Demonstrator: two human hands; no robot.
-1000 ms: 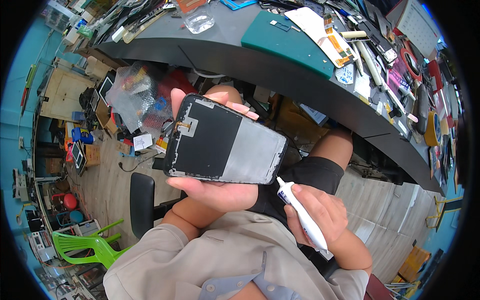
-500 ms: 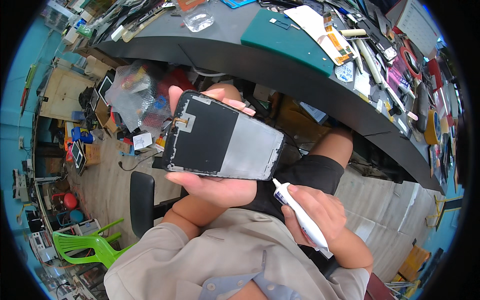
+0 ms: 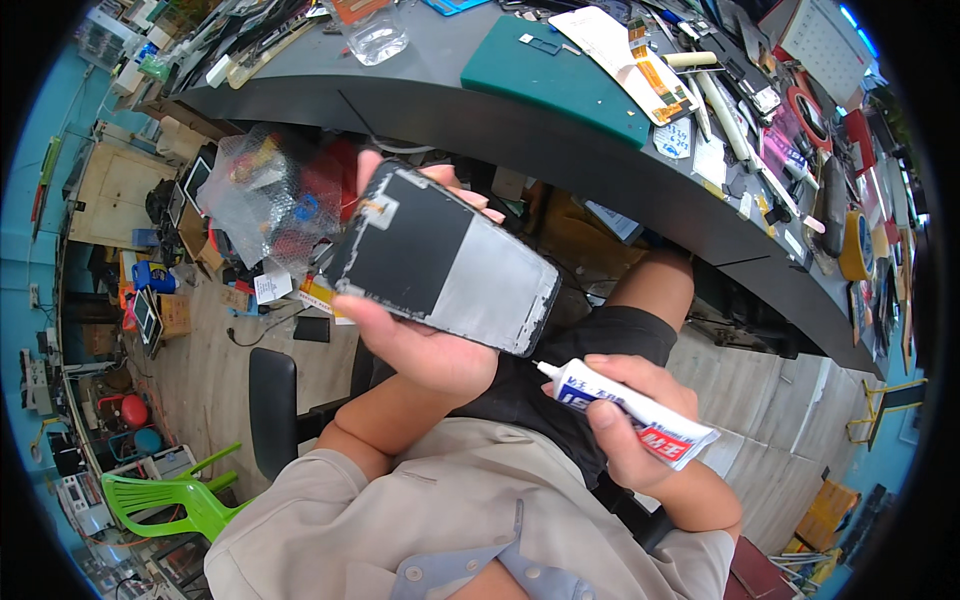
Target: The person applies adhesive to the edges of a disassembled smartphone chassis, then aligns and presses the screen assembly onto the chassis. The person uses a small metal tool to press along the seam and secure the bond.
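Note:
My left hand (image 3: pixel 425 352) is closed around a phone screen assembly (image 3: pixel 452 262), its inner side facing up. That side is half black, half silver-grey, with whitish ragged residue along the rim and a small ribbon piece near its upper left end. In my right hand (image 3: pixel 640 400) is a white glue tube (image 3: pixel 625 408) with a thin nozzle, gripped between thumb and fingers. The nozzle tip points up and left, a short way below the screen's lower right corner and apart from it. The tube's printed label faces up.
A grey curved bench (image 3: pixel 420 95) crosses ahead, bearing a green mat (image 3: pixel 550 85), a clear cup (image 3: pixel 377 38), a yellow tape roll (image 3: pixel 857 246) and many small tools and parts. Bubble wrap (image 3: pixel 270 200) lies below it. A green plastic chair (image 3: pixel 165 497) stands at the lower left.
The glue tube has rolled in my right hand, its label now showing, and lies flatter. The nozzle has drawn slightly away from the screen's corner. The screen has tilted, its right end lower.

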